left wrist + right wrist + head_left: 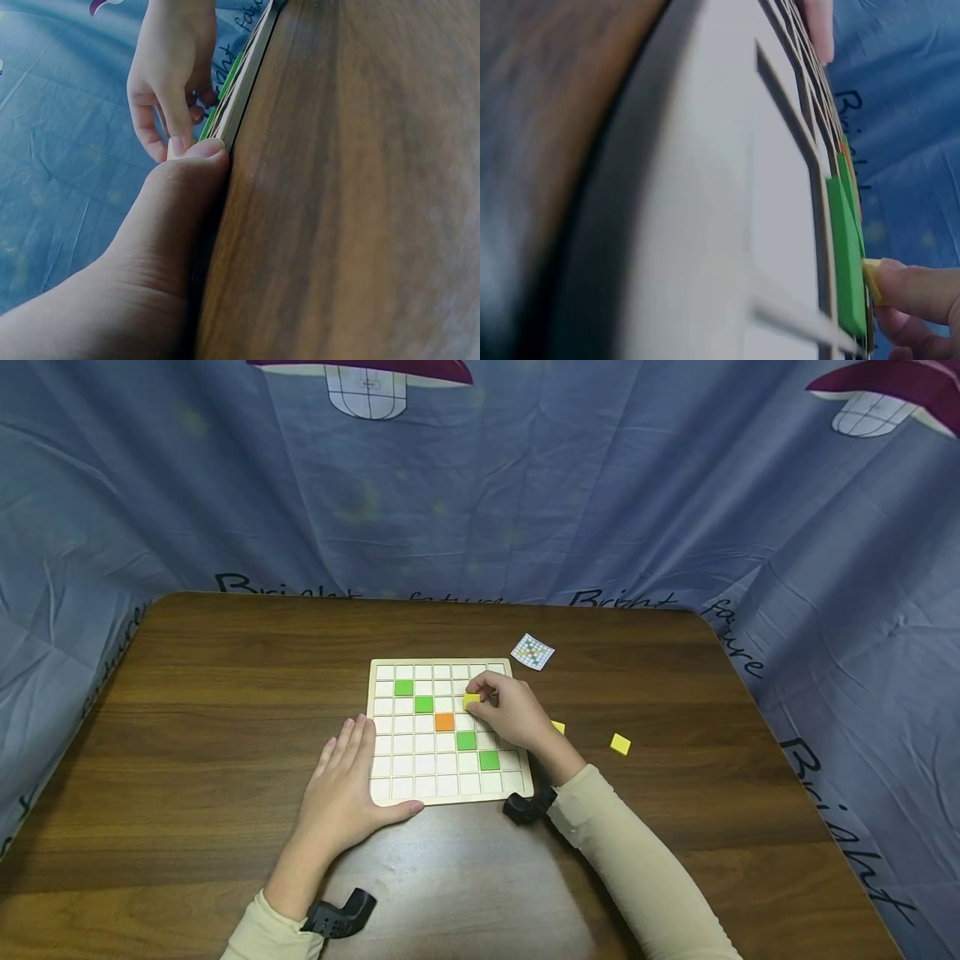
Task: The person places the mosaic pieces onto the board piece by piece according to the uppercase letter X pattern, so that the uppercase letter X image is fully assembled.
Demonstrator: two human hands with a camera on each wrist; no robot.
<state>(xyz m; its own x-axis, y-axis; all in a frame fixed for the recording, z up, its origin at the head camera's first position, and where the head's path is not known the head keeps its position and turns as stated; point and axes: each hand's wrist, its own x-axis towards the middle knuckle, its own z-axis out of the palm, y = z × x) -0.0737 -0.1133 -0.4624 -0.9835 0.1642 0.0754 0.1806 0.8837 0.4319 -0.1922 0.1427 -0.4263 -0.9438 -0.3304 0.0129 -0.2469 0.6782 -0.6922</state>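
Observation:
A wooden grid board (405,789) with white squares lies on the table. Set in a diagonal on it are several green tiles (467,741) and one orange tile (445,722). My right hand (513,710) pinches a yellow tile (471,700) between thumb and fingers over the board's upper right part; the right wrist view shows the same yellow tile (873,280) at the fingertips, near a green tile (845,255). My left hand (339,797) rests flat along the board's left edge, fingers straight, its thumb (191,161) at the near edge.
Right of the board lie a loose yellow tile (620,744) and another yellow tile (558,727) partly hidden by the right wrist. A small pattern card (532,652) sits beyond the board's upper right corner. A blue curtain (480,510) hangs behind the wooden table (225,735).

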